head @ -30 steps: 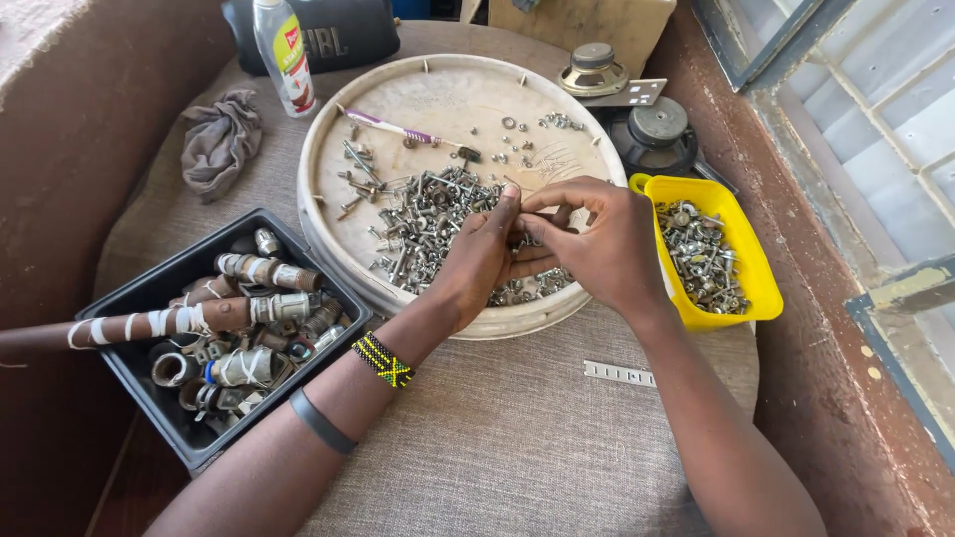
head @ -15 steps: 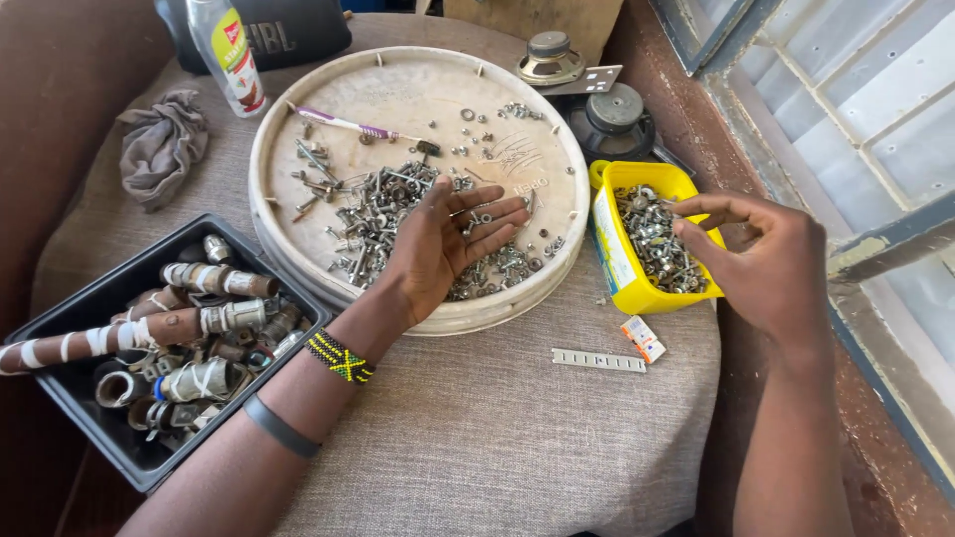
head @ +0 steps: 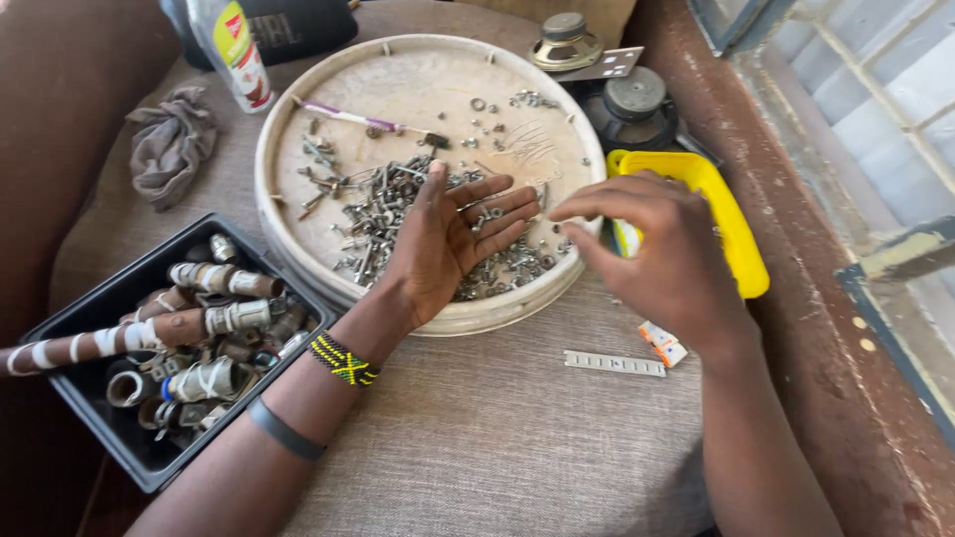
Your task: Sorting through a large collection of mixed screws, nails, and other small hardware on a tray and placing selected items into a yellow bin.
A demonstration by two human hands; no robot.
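Currently sorting: the left hand (head: 448,244) lies spread, palm up, on the screw heap (head: 398,214) in the round tray (head: 298,259); the right hand (head: 662,254), fingertips pinched together, hovers beside the yellow bin (head: 741,249). Picking the next piece wants a fine pinch.

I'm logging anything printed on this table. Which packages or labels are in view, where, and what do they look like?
Spray can: top left, beyond the round tray; white cylinder, red and green label.
Small packet: on the cloth by the right hand, beside a metal strip; flat, white and orange.
No screens or signs.
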